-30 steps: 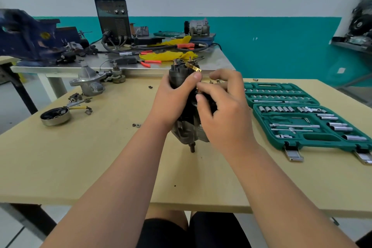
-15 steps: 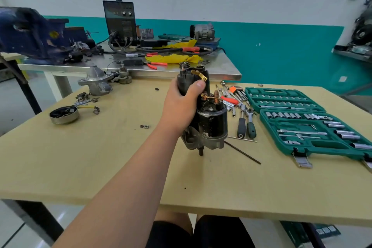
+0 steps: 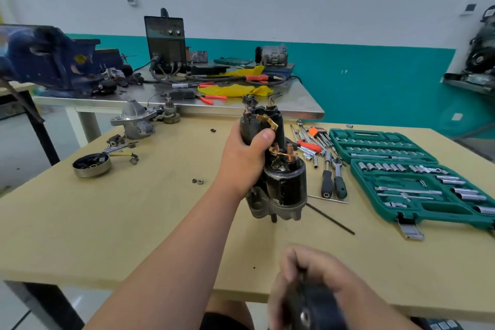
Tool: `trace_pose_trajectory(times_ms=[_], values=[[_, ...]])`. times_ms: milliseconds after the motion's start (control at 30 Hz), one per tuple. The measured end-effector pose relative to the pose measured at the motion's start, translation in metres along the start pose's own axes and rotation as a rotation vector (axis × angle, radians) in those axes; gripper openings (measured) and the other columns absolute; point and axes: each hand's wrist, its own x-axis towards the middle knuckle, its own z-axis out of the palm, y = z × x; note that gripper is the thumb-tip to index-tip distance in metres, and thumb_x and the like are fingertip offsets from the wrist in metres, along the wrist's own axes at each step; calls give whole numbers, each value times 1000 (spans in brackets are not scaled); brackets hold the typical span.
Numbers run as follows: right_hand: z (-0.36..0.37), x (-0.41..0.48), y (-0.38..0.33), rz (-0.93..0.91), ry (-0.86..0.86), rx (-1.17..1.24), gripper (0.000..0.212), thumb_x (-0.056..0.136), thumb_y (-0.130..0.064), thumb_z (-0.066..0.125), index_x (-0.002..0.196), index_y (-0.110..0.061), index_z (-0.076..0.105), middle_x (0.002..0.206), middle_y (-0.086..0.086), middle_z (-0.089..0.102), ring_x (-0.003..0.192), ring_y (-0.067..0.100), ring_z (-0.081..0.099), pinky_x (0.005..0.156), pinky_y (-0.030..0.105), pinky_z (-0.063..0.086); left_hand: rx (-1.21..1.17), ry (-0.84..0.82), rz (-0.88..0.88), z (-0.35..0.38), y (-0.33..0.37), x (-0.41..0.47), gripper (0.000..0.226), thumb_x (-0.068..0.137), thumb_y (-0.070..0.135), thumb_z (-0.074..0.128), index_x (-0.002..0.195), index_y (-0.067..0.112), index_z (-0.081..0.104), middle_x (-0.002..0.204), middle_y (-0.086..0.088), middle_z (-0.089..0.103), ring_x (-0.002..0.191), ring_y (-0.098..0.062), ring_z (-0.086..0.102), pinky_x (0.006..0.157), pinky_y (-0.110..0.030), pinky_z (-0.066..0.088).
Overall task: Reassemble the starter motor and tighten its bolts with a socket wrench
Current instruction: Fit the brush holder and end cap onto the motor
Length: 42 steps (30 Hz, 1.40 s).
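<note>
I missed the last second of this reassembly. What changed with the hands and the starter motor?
The right hand let go of the starter motor, left the view, and is now low near the front edge of the table, fingers gripping a dark part. The left hand kept its grip on the motor, still upright on the table; the socket set lies as before.

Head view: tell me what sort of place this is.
Probably an automotive repair or training workshop: a blue bench vise at the back left, an open socket set on the wooden bench, and a partly assembled starter motor held in the left hand.
</note>
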Motion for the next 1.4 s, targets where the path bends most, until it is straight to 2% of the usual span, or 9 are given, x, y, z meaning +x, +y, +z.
trace_pose_trajectory(times_ms=[133, 267, 400, 567, 667, 900, 1000, 1267, 1400], values=[[-36, -15, -79, -451, 536, -44, 14, 66, -19, 67, 75, -9, 72, 54, 7, 54, 36, 14, 46, 32, 21, 35, 14, -29, -3, 3, 3, 1, 65, 55, 59, 57, 108, 20, 57, 99, -4, 66, 87, -18, 65, 77, -37, 53], [-82, 18, -147, -652, 1078, -528, 24, 89, -20, 46, 88, -34, 66, 75, 1, 66, 39, 9, 52, 40, 25, 43, 73, -88, 4, 8, 5, 3, 72, 56, 61, 58, 114, 17, 55, 112, -16, 65, 104, -33, 64, 91, -53, 53], [-103, 60, -164, -557, 933, -651, 19, 93, -16, 54, 109, -25, 56, 103, 4, 65, 62, 10, 70, 60, 32, 59, 79, -124, 26, 13, 3, 5, 75, 56, 56, 59, 116, 12, 54, 110, -17, 65, 96, -27, 65, 89, -52, 53], [-97, 59, -144, -565, 567, -935, 37, 75, -17, 55, 94, -48, 52, 113, -17, 62, 104, 10, 64, 92, 44, 53, 42, -142, 58, 9, -1, 8, 68, 59, 52, 60, 114, 11, 54, 108, -21, 64, 95, -32, 64, 87, -56, 51], [-99, 51, -141, -527, 392, -894, 31, 73, -27, 61, 93, -47, 49, 118, -12, 61, 109, 13, 62, 92, 45, 53, 17, -171, 73, 9, -3, 10, 71, 61, 50, 61, 119, 8, 53, 114, -28, 61, 106, -46, 60, 90, -64, 48], [-112, 52, -147, -540, 391, -858, 35, 78, -30, 65, 111, -31, 54, 118, -9, 63, 109, 0, 61, 87, 16, 48, 2, -205, 97, 9, -4, 11, 77, 59, 59, 68, 117, 12, 54, 103, -13, 65, 92, -20, 63, 78, -46, 52], [-114, 52, -148, -542, 325, -830, 39, 78, -19, 63, 116, -27, 57, 116, -9, 65, 113, 5, 59, 89, 17, 47, 4, -228, 113, 8, -4, 10, 90, 52, 75, 74, 115, 14, 56, 98, -3, 65, 89, -15, 62, 74, -34, 52], [-110, 52, -152, -550, 193, -743, 63, 64, -21, 65, 125, -21, 53, 125, 1, 60, 122, 18, 55, 102, 41, 45, 24, -231, 136, 7, -4, 8, 67, 62, 56, 65, 112, 13, 57, 92, 5, 65, 83, -8, 61, 72, -25, 49], [-107, 49, -154, -540, 266, -777, 65, 60, -32, 68, 123, -39, 50, 123, -12, 60, 117, 5, 57, 93, 27, 50, 19, -203, 132, 7, -5, 7, 64, 62, 57, 63, 109, 14, 56, 86, 12, 64, 78, -4, 59, 68, -22, 47]])
